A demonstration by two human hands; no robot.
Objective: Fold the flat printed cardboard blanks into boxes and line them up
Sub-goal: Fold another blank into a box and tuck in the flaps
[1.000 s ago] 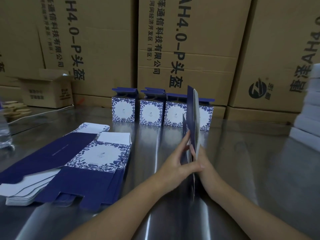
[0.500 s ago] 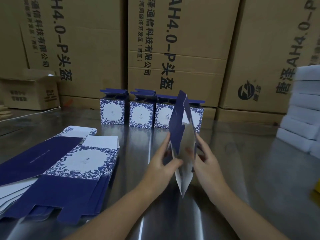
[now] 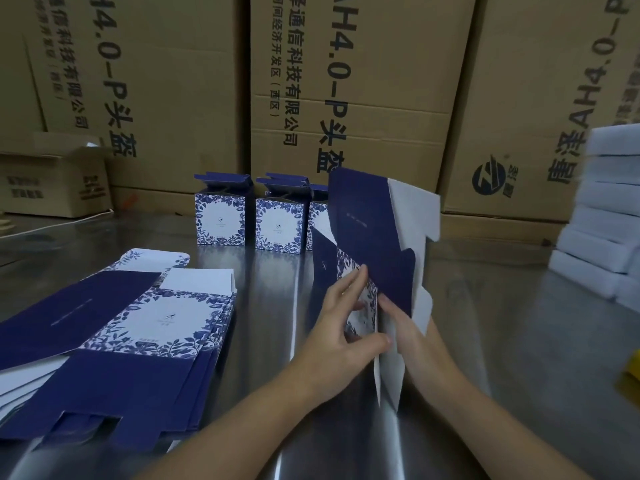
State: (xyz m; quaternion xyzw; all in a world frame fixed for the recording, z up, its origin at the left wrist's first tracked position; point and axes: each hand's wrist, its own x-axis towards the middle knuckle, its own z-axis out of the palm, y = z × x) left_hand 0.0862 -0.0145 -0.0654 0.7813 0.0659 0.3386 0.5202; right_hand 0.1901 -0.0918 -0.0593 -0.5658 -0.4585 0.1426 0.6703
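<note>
A blue-and-white printed cardboard blank (image 3: 370, 237) stands upright over the steel table, partly spread into a sleeve with its white inside showing on the right. My left hand (image 3: 341, 327) grips its near edge, thumb under and fingers on the floral panel. My right hand (image 3: 403, 327) holds the same blank from the right, fingers pressed on the dark blue panel. A stack of flat blanks (image 3: 138, 327) lies at the left. Three folded boxes (image 3: 221, 220) stand in a row at the back, the third partly hidden behind the held blank.
Large brown shipping cartons (image 3: 346, 98) wall off the back of the steel table (image 3: 502, 341). A small open carton (image 3: 52, 181) sits at the far left. White foam blocks (image 3: 602, 216) are stacked at the right edge. Something yellow (image 3: 632, 368) shows at the right border.
The blank has opened from a thin folded sheet into a spread sleeve. Both hands have shifted lower on it, and the view has turned slightly to the right.
</note>
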